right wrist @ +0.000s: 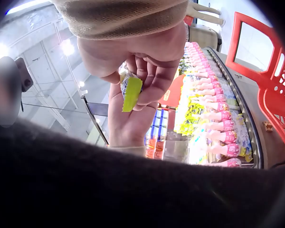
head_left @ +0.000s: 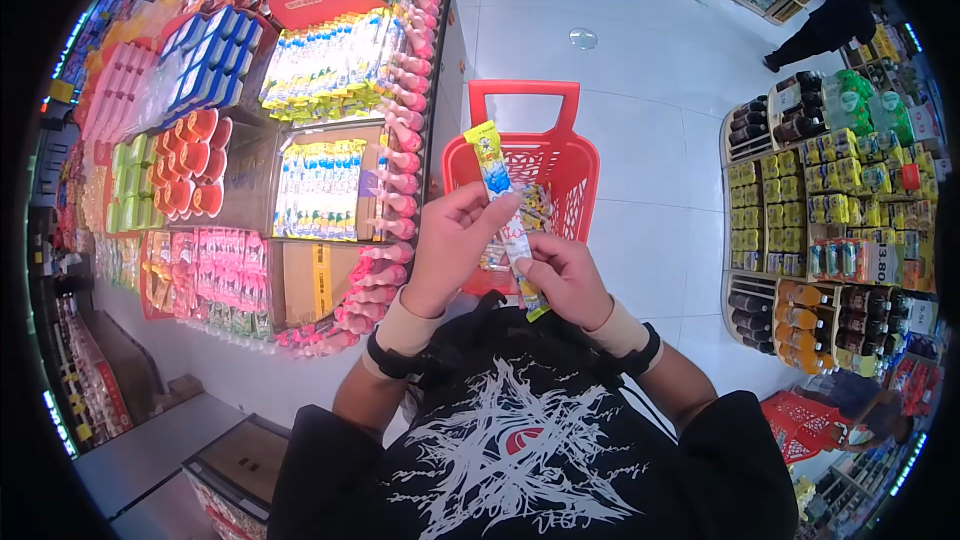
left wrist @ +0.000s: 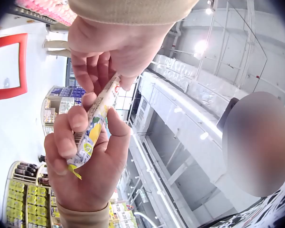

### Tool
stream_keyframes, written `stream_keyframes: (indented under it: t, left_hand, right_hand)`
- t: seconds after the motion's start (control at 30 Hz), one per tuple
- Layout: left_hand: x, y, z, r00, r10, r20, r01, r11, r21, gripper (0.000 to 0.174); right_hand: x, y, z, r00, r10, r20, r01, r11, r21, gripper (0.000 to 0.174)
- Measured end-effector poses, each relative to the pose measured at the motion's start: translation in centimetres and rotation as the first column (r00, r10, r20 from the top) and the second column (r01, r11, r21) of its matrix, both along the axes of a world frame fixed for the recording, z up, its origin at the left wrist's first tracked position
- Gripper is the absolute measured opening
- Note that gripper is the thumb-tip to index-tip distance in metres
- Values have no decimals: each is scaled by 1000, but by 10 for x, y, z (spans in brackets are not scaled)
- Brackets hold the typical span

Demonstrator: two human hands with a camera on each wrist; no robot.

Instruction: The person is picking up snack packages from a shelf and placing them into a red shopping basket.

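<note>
A slim packet (head_left: pixel 493 165) is held over the red basket (head_left: pixel 587 180), its far end leaning left and its near end close to the black shirt (head_left: pixel 520 440). The left hand (head_left: pixel 450 240) covers part of its middle with a narrow grip, thumb and fingers pinching it; the right hand (head_left: pixel 572 275) has its own grip closed around the packet toward the near end. The small print is hard to read. The hands hide much of the basket's inside, leaving patches of colourful wrappers (head_left: pixel 535 205) in sight. Dark cloth (right wrist: pixel 109 190) blocks the near part of the right wrist view.

The packet is thin printed film, yellow at the far end, blue and white below, finishing in a flat lime-green tab (right wrist: pixel 132 95). The basket is plastic, its walls pierced like lattice, with a squared loop handle (head_left: pixel 525 88). The beige cuffs (head_left: pixel 403 328) look knitted.
</note>
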State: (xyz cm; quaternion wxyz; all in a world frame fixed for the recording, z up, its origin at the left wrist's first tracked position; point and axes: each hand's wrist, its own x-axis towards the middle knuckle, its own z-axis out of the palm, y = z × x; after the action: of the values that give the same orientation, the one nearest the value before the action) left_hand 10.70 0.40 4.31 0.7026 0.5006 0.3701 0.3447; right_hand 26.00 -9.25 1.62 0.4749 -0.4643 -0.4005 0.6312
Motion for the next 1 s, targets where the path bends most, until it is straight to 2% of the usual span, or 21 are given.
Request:
stream_keyframes:
  t: [0.17, 0.27, 0.57, 0.67, 0.77, 0.8, 0.9, 0.93, 1.0]
  left_hand:
    - [-26, 3, -4, 1000, -18, 0, 18, 1000, 19, 27]
    - [-44, 5, -2, 998, -54, -27, 55, 997, 45, 26]
    - [-84, 6, -5, 998, -65, 14, 65, 998, 2, 27]
    - [-92, 8, -6, 992, -110, 67, 112, 993, -34, 28]
    - [-104, 5, -14, 986, -165, 7, 165, 986, 33, 28]
    - [-106, 4, -14, 992, -118, 45, 118, 993, 0, 25]
    - [-129, 21, -8, 980, -134, -143, 146, 987, 72, 23]
    - [-132, 25, -6, 996, -14, -90, 17, 999, 39, 22]
    - [-151, 47, -23, 987, 65, -148, -43, 988, 146, 22]
  right_hand:
    - [-28, 0, 7, 999, -30, -39, 28, 998, -49, 18]
    - [-42, 2, 9, 998, -9, -57, 8, 1000, -18, 18]
    - [-77, 4, 10, 992, 2, 126, -12, 997, 78, 20]
    - [-88, 4, 9, 996, -49, 75, 41, 994, 106, 20]
    - [-96, 7, 0, 991, -107, 83, 95, 986, 138, 21]
    - [-96, 9, 2, 997, -52, 61, 46, 994, 100, 21]
    - [-95, 13, 5, 985, -33, 170, 22, 998, 66, 22]
    - [-94, 15, 3, 989, -61, 134, 50, 995, 86, 23]
    - [-83, 15, -9, 987, -129, 100, 125, 991, 47, 24]
